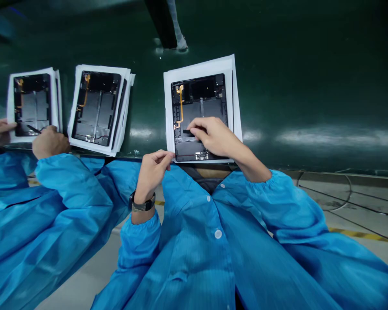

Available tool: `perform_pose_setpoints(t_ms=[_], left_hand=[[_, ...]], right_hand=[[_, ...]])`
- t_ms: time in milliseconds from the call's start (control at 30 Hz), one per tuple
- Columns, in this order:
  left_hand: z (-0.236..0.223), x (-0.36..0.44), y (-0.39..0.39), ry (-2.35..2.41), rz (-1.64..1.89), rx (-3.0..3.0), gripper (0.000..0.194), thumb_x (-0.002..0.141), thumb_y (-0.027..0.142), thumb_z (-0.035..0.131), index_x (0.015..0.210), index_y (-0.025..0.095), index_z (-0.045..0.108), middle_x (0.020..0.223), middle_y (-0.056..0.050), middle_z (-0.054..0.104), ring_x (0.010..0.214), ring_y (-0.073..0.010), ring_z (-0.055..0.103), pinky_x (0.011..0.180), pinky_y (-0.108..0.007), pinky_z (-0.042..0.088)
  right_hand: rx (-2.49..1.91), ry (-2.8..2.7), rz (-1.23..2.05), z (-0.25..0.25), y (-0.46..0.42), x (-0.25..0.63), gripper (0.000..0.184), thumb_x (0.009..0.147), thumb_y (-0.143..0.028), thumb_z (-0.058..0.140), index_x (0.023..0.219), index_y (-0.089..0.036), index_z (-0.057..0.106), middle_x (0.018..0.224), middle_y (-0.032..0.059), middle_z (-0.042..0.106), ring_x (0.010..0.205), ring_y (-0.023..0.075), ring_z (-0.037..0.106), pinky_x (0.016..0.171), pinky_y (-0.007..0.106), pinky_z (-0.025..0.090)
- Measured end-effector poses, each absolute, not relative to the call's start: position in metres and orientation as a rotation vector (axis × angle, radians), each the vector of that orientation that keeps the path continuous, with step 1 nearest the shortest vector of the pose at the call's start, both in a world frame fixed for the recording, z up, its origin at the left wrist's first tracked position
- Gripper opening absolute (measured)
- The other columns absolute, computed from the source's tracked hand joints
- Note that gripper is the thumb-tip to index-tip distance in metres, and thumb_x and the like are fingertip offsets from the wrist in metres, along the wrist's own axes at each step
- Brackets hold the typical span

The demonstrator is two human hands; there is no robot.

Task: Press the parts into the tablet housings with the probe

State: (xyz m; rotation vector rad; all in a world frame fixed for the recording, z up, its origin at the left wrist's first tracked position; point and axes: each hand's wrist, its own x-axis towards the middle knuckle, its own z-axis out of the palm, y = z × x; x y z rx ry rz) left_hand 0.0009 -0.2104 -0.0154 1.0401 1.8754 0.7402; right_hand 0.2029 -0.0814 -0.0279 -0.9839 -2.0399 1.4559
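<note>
An opened black tablet housing (213, 114) lies on white foam sheets (168, 99) in front of me. An orange flex cable (181, 107) runs down its left side, and a small circuit board (201, 155) sits at its lower edge. Over the middle of the housing, my right hand (213, 135) pinches a small flat black piece (188, 131); I cannot tell what kind of part it is. My left hand (155, 170) is at the lower left corner with thumb and forefinger pressed together. Whether it grips the sheet edge, the housing or something small is unclear.
To the left are two more opened tablet housings (95, 107) on stacked white sheets. A co-worker's hands (50, 142) work at the farthest one with a dark thin tool. A dark post (164, 26) stands behind on the green table (294, 94). Cables (349, 198) hang below the table edge at right.
</note>
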Motion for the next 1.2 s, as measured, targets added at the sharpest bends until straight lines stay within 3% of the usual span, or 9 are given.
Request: perform_pose_setpoints(t_ms=[167, 333, 600, 900, 1100, 1200], left_hand=[[-0.015, -0.005, -0.208, 1.857, 0.724, 1.003, 0.026, 0.089, 0.036, 0.066, 0.075, 0.015, 0.073, 0.053, 0.001, 0.057, 0.047, -0.0091, 0.046, 0.046, -0.022, 0.031], [-0.013, -0.012, -0.209, 1.816, 0.681, 0.996, 0.037, 0.093, 0.046, 0.063, 0.071, 0.016, 0.068, 0.047, 0.000, 0.055, 0.043, -0.0089, 0.043, 0.045, -0.022, 0.029], [-0.019, -0.018, -0.209, 1.779, 0.690, 0.950, 0.031, 0.083, 0.044, 0.075, 0.088, 0.013, 0.076, 0.047, 0.003, 0.053, 0.045, -0.0085, 0.042, 0.046, -0.020, 0.029], [-0.018, -0.019, -0.202, 1.775, 0.689, 0.944, 0.033, 0.079, 0.045, 0.076, 0.080, 0.013, 0.074, 0.049, 0.005, 0.047, 0.046, -0.0069, 0.033, 0.044, -0.021, 0.022], [-0.023, -0.023, -0.203, 1.723, 0.767, 0.936, 0.033, 0.077, 0.045, 0.077, 0.082, 0.012, 0.074, 0.062, 0.002, 0.056, 0.051, -0.0073, 0.039, 0.047, -0.021, 0.025], [-0.027, -0.026, -0.209, 1.689, 0.821, 0.925, 0.031, 0.079, 0.043, 0.076, 0.084, 0.013, 0.072, 0.065, 0.001, 0.058, 0.052, -0.0079, 0.042, 0.049, -0.022, 0.029]], right_hand=[[-0.913, -2.236, 1.625, -0.018, -0.100, 0.193, 0.026, 0.096, -0.012, 0.052, 0.117, -0.016, 0.066, 0.080, 0.0010, 0.072, 0.078, 0.0169, 0.062, 0.075, 0.029, 0.039], [-1.002, -2.359, 1.586, -0.011, -0.103, 0.177, 0.003, 0.094, -0.021, 0.066, 0.095, -0.019, 0.066, 0.082, 0.0017, 0.074, 0.080, 0.0169, 0.063, 0.073, 0.029, 0.036], [-1.233, -2.641, 1.370, 0.003, -0.099, 0.162, 0.018, 0.091, -0.032, 0.073, 0.079, -0.020, 0.068, 0.077, 0.0036, 0.069, 0.075, 0.0194, 0.059, 0.067, 0.030, 0.031], [-1.267, -2.728, 1.351, 0.009, -0.092, 0.154, 0.031, 0.089, -0.036, 0.079, 0.067, -0.019, 0.065, 0.061, -0.0004, 0.061, 0.062, 0.0157, 0.052, 0.063, 0.030, 0.029], [-1.267, -2.765, 1.308, 0.009, -0.093, 0.147, 0.031, 0.091, -0.037, 0.075, 0.068, -0.020, 0.065, 0.062, -0.0001, 0.064, 0.060, 0.0143, 0.053, 0.060, 0.030, 0.027], [-1.180, -2.709, 1.419, 0.010, -0.092, 0.149, 0.025, 0.092, -0.034, 0.071, 0.071, -0.021, 0.068, 0.062, -0.0006, 0.067, 0.060, 0.0148, 0.058, 0.062, 0.030, 0.032]])
